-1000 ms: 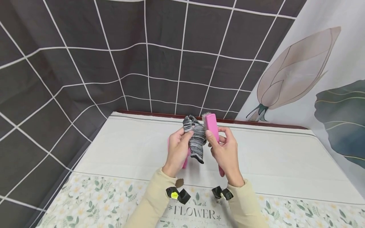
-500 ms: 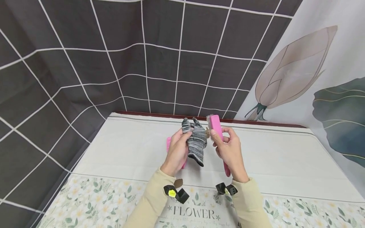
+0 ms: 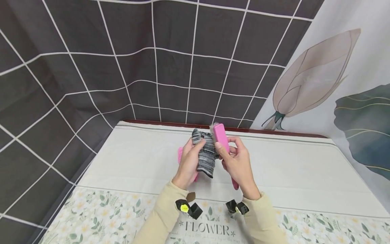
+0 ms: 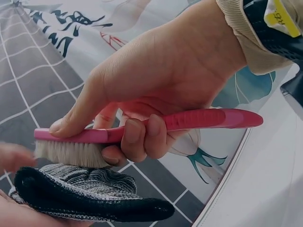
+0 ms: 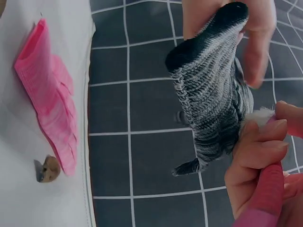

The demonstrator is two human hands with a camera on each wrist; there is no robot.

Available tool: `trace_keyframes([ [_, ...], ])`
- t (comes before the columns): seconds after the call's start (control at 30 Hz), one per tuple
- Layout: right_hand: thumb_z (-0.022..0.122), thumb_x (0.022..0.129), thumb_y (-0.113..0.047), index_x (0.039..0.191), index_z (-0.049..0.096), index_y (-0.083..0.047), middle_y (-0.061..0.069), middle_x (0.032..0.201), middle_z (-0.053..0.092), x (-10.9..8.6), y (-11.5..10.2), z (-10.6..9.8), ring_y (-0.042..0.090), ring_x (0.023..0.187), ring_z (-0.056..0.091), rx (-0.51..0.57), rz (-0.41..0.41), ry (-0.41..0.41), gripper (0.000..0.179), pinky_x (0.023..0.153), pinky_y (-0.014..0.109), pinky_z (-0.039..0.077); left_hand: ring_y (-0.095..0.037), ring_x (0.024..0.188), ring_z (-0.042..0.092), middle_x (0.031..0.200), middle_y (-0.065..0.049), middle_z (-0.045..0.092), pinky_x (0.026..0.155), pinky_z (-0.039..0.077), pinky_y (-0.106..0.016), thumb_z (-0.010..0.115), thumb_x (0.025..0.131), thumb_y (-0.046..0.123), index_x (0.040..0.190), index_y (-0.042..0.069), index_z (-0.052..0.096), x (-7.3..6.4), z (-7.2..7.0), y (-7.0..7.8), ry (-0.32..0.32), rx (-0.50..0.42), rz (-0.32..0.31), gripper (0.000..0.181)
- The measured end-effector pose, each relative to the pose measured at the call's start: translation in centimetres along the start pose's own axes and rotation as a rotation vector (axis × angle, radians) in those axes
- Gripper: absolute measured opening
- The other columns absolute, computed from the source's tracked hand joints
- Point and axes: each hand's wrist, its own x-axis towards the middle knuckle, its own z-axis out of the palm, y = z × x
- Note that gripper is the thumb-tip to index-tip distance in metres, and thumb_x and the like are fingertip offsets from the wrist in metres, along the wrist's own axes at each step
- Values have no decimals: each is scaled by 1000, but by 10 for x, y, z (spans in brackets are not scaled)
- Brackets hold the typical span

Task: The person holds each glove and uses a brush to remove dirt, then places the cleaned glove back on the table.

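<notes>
My left hand (image 3: 188,162) holds a grey-and-black striped knit glove (image 3: 207,157), its thumb pressed on the near face and the black cuff hanging toward me. My right hand (image 3: 239,162) grips a pink-handled brush (image 3: 220,135) with pale bristles, thumb along the back of the head. In the left wrist view the bristles (image 4: 71,153) face down right at the glove's knit (image 4: 90,175), with the other fingers curled round the red handle (image 4: 199,119). One glove finger (image 5: 187,167) sticks out in the right wrist view; bristles are mostly hidden there.
A pink glove (image 5: 47,99) lies on the white tabletop (image 3: 146,162), partly behind my left hand in the head view. Beside it sits a small brown lump (image 5: 49,169). A dark gridded curtain (image 3: 170,67) hangs behind the table's back edge.
The brush swung right, away from the glove, then came back left against it. The glove has shifted slightly left and down, still in my left hand.
</notes>
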Motion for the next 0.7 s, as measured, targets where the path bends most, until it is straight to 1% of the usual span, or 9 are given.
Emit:
trace_keyframes([
  [0.07, 62, 88, -18, 112, 45, -3, 10, 62, 54, -3, -5, 2, 10, 41, 43, -9, -9, -1, 33, 38, 20, 35, -20, 81, 62, 101, -11, 58, 69, 54, -36, 57, 89, 14, 121, 5, 44, 0, -1, -1, 10, 37, 23, 35],
  [0.13, 61, 88, -16, 112, 46, -3, 14, 63, 55, -5, -9, 4, 10, 42, 43, -10, -16, -2, 32, 38, 19, 35, -19, 78, 63, 98, -11, 60, 69, 54, -37, 65, 84, 10, 116, 2, 48, 1, -1, -1, 48, 83, 55, 37],
  [0.2, 62, 88, -15, 113, 46, -3, 18, 65, 55, -6, -11, 5, 10, 42, 43, -20, -27, -6, 32, 38, 19, 35, -19, 78, 63, 96, -11, 61, 69, 54, -37, 67, 82, 8, 111, 0, 51, 1, -1, -2, 84, 116, 88, 34],
  [0.27, 62, 88, -15, 113, 46, -3, 20, 66, 55, -6, -11, 4, 10, 42, 43, -30, -39, -10, 32, 38, 19, 35, -18, 79, 63, 94, -11, 62, 70, 54, -36, 67, 81, 7, 107, -2, 54, 1, -1, -2, 113, 133, 112, 30],
  [0.33, 62, 88, -15, 113, 46, -2, 21, 66, 55, -6, -11, 4, 9, 41, 43, -44, -52, -10, 32, 38, 20, 34, -18, 82, 63, 95, -12, 62, 73, 54, -34, 66, 82, 5, 105, -4, 55, 1, -1, -1, 129, 140, 130, 27],
  [0.43, 62, 87, -15, 113, 46, -2, 20, 66, 56, -6, -10, 3, 9, 41, 43, -62, -59, 0, 33, 38, 20, 34, -17, 82, 63, 95, -12, 62, 73, 53, -32, 63, 83, 4, 105, -4, 56, 1, -1, -1, 136, 145, 121, 24],
  [0.57, 62, 87, -17, 111, 47, -2, 22, 67, 57, -4, -9, 3, 9, 41, 43, -69, -48, 24, 32, 38, 20, 35, -17, 80, 63, 93, -12, 63, 71, 54, -31, 61, 84, 2, 106, -4, 56, 1, -2, -1, 133, 135, 113, 23],
  [0.7, 62, 87, -17, 110, 48, -1, 23, 66, 56, -2, -8, 2, 10, 42, 44, -68, -27, 36, 31, 39, 19, 35, -15, 79, 62, 91, -9, 62, 71, 53, -30, 60, 84, 1, 107, -7, 55, 2, -3, -1, 121, 129, 130, 25],
])
